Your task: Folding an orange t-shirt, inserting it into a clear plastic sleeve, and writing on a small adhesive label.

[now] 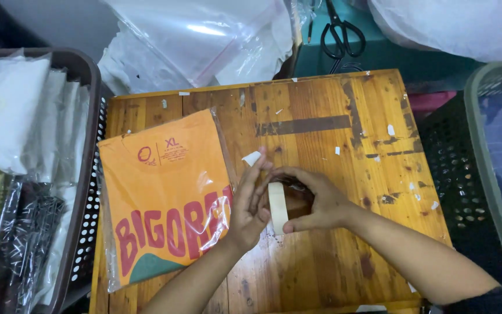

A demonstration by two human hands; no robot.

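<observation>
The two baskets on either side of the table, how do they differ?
The left basket is brown, while the right basket is black with a grey-green rim. The left basket is packed with bagged items in clear plastic; the right basket shows dark blue cloth inside. The left basket presses against the table beside the orange shirt; whether the right basket touches the table is unclear. Both have perforated walls.

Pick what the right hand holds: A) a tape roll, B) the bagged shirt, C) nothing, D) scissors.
A: the right hand curls around a pale tape roll standing on edge on the wooden table, while the left hand pulls a strip from it.
</observation>
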